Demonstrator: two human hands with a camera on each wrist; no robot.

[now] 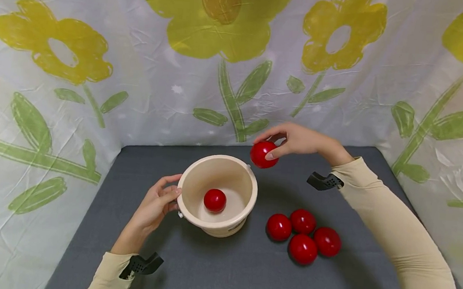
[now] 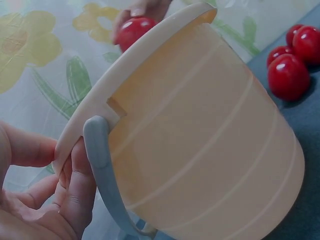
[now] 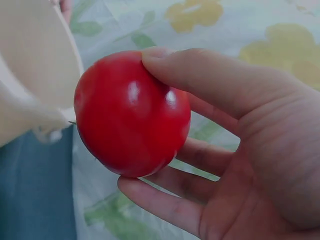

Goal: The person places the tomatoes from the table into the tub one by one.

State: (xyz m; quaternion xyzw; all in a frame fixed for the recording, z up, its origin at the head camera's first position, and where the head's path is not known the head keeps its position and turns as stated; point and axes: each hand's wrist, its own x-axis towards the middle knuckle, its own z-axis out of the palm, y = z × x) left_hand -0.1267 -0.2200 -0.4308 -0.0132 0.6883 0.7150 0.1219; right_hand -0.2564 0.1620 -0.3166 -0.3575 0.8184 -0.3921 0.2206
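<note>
A cream bucket stands on the dark table, with one red tomato lying inside on its bottom. My left hand pinches the bucket's rim on the left side, thumb and fingers on either side of the lip in the left wrist view. Beside that hand hangs the bucket's grey handle. Past the rim on the right, my right hand holds another shiny red tomato in the air between thumb and fingers. It is apart from the bucket, slightly higher than the rim.
Several more red tomatoes lie in a close group on the grey-blue tablecloth, to the right of the bucket. A white curtain with yellow flowers borders the table's back and sides.
</note>
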